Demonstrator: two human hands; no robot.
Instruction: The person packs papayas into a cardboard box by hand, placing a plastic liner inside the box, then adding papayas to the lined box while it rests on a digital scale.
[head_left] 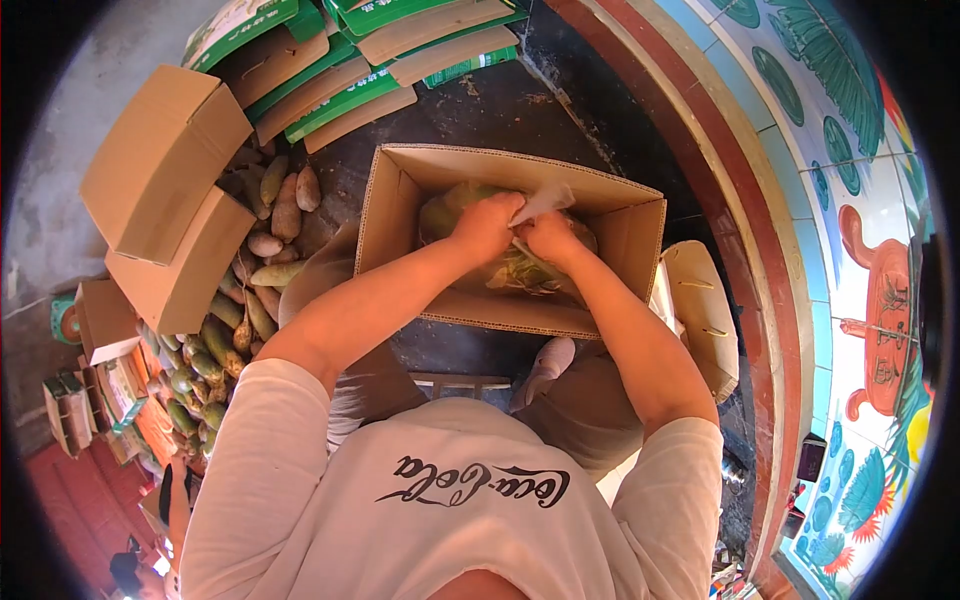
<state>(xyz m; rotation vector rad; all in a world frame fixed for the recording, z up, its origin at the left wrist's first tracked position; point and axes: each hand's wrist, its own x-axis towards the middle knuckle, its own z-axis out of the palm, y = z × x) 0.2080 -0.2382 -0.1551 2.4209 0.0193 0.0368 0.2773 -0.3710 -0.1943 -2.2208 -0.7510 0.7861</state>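
In front of me stands an open cardboard box (510, 318), its upper walls raised around both hands. Inside lies a clear plastic bag (525, 272) with greenish and yellowish contents, whose kind I cannot make out. My left hand (488, 228) is closed on the gathered top of the bag. Beside it, almost touching, my right hand (550, 240) also grips the bag's neck. A twisted end of the film sticks up between the two fists. The fingertips are partly hidden.
Long green and brownish tubers (285, 210) are heaped on the floor at left, beside stacked cardboard boxes (165, 165). Flattened green cartons (360, 70) lie at the back. A tiled wall (850, 190) runs along the right. Another carton (700, 310) stands right of the box.
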